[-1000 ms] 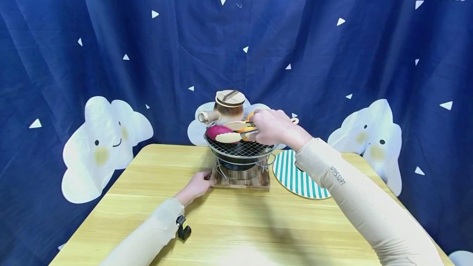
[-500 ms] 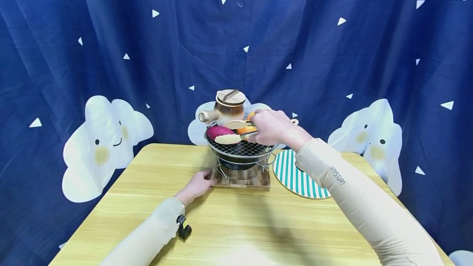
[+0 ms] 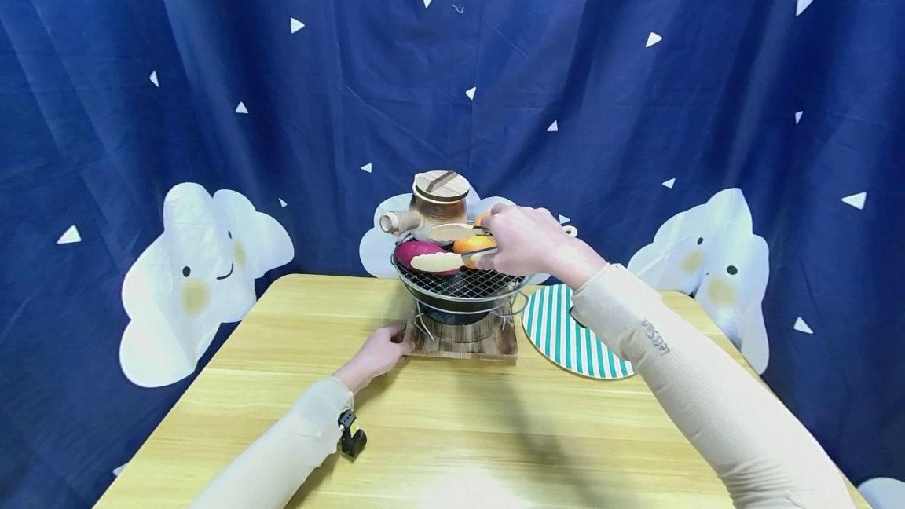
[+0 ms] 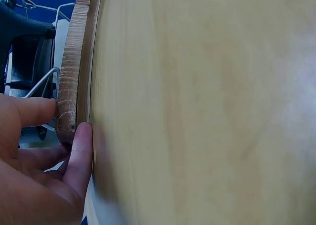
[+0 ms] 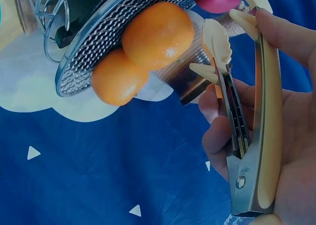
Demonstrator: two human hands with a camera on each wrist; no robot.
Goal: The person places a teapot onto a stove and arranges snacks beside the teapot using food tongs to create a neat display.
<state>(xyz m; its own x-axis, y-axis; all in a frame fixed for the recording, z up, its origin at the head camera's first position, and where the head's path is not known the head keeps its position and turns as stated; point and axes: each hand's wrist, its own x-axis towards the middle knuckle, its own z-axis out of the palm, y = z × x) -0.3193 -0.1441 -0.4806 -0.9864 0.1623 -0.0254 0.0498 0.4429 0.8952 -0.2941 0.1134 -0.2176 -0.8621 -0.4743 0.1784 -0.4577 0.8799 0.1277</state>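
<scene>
My right hand [image 3: 526,242] holds a pair of tongs [image 5: 266,121] with cream scalloped tips, over the round wire-mesh grill [image 3: 481,285]. The tongs stand spread. Their near tip lies in front of a smooth magenta vegetable [image 3: 408,252], possibly a sweet potato, resting on the mesh; whether they touch is unclear. Two oranges [image 5: 158,36] sit on the grill beside it, partly hidden by my right hand in the head view. Low on the left, my left hand [image 3: 379,352] pinches the corner of the brown wooden board [image 4: 74,77] under the grill, thumb above and fingers below.
Behind the grill stands a brown clay pot [image 3: 441,214] with a wooden lid and a side handle pointing left. A round green-and-white striped mat [image 3: 566,344] lies right of the board. The light wooden table [image 3: 438,422] ends at a blue curtain [image 3: 339,100].
My right hand has shifted slightly right and up. The far tip of the tongs has risen away from the near one, so they spread wider. My left hand stays put.
</scene>
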